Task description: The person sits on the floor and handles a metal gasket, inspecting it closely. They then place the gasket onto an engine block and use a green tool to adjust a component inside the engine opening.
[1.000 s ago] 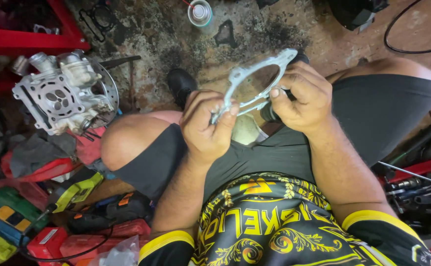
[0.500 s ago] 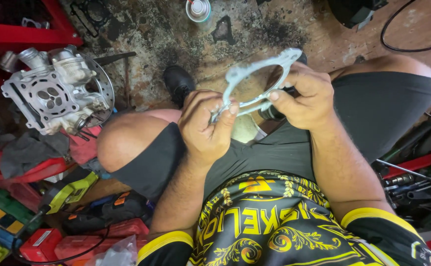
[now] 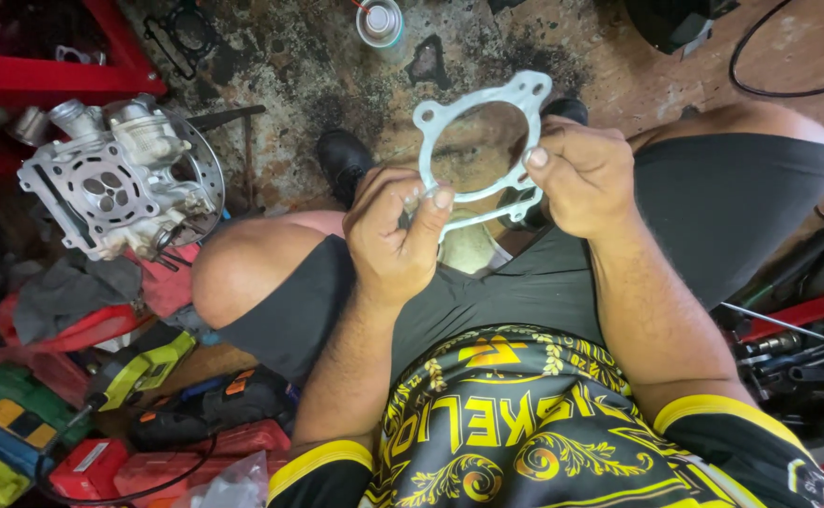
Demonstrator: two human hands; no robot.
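A grey cast-metal cylinder head (image 3: 115, 193) sits on the floor at left. Above the lap, 2 hands pinch a thin pale-grey ring-shaped gasket (image 3: 476, 150): left hand (image 3: 395, 235) low, right hand (image 3: 586, 179) beside.

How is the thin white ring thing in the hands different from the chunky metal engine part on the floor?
The gasket is flat, thin and pale with one big round hole; the cylinder head is thick, blocky and grey with several small holes. The gasket is held up by the left hand and right hand; the cylinder head rests untouched.
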